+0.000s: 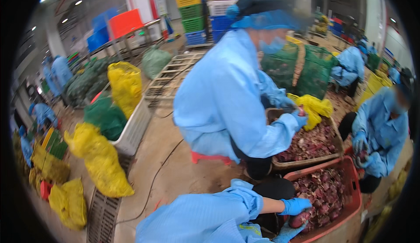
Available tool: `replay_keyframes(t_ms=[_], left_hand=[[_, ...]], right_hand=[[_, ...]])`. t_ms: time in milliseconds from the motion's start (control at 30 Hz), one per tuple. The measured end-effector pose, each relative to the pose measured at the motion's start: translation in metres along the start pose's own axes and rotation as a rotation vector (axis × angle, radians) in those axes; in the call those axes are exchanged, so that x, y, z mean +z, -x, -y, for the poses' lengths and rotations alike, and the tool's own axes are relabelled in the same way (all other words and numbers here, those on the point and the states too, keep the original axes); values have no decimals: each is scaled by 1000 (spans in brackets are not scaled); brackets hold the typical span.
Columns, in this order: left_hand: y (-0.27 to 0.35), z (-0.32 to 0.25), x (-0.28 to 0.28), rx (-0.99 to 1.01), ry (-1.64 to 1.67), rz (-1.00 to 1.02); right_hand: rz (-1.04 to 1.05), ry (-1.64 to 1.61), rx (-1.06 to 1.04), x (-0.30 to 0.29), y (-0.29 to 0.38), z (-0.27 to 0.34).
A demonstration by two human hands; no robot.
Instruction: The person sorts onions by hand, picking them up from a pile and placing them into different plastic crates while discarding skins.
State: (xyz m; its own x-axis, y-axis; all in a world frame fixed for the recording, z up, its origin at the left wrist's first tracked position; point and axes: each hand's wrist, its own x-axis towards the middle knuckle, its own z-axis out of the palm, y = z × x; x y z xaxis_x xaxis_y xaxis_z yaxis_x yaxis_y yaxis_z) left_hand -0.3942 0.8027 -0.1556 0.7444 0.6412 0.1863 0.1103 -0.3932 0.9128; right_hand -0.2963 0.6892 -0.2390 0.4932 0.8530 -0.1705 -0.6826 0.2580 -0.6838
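Note:
At the bottom of the head view, my left hand [297,206] wears a blue glove and rests with its fingers over the upper side of a red onion [299,219]. Beneath that onion, my right hand [291,232], gloved too, cups it from below. Whether either hand also holds a small tool is hidden. Both hands are over the near side of a red plastic crate [356,190]. Red onions and loose purple skins [323,190] fill much of it. My dark-clad knee [275,189] is against the crate's left corner.
A co-worker [226,95] on a red stool handles an onion over a second crate [305,161] of skins. Another co-worker [380,131] sits at right. Yellow mesh sacks [105,167], a white crate [134,133], a cable [154,177] and a floor grate [103,213] lie left.

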Motion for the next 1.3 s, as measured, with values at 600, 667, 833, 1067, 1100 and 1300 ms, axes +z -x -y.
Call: replay_keyframes(t_ms=[600, 667, 833, 1067, 1100, 1300], left_hand=[[1, -6, 12, -129, 121, 377], [1, -6, 10, -92, 32, 394], [0, -3, 11, 114, -47, 323], [-1, -8, 19, 26, -110, -20], [-2, -9, 19, 27, -138, -28], [-14, 0, 24, -13, -26, -191]], right_hand=[[-264, -299, 170, 32, 16, 21], [-276, -303, 189, 38, 18, 23], [-187, -373, 160, 31, 8, 28], [-273, -283, 115, 39, 10, 19], [-291, -271, 88, 41, 12, 19], [-251, -363, 32, -3, -6, -3]])
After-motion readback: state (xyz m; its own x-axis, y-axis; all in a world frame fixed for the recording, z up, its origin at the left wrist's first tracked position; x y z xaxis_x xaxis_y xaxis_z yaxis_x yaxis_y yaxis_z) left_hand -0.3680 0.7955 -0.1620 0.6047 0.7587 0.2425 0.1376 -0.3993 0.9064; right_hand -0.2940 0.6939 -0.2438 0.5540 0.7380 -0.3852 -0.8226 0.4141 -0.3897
